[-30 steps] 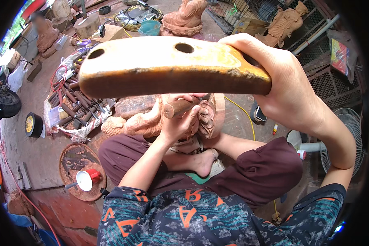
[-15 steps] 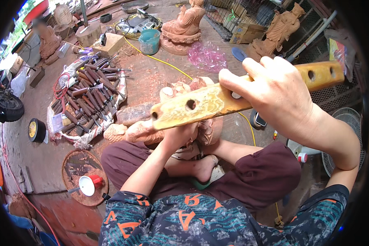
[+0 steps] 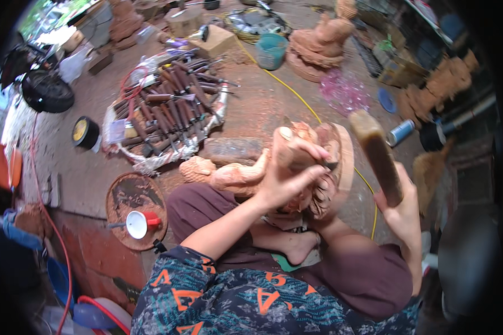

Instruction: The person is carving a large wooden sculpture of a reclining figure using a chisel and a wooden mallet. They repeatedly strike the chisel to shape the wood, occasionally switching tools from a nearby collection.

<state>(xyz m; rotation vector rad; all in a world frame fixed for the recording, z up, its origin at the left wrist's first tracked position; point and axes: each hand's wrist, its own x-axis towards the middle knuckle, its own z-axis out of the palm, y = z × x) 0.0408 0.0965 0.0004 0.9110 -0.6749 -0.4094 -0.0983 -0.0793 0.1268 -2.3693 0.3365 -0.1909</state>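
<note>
Pretty clearly a woodcarving workshop, and a floor-level one at that. Dead giveaway is the big heap of wood-handled tools (image 3: 170, 114) on the left. There's a carved wooden figure (image 3: 240, 177) lying near the middle, a seated statue (image 3: 317, 50) farther back, plus another carving (image 3: 441, 84) off to the right. Reddish wood chips (image 3: 251, 103) litter the floor, with more in a round tray (image 3: 110, 209) near left. Also spotted: a pale wood block (image 3: 215, 40) on the far side and a yellow cable (image 3: 293, 92) snaking across.
</note>
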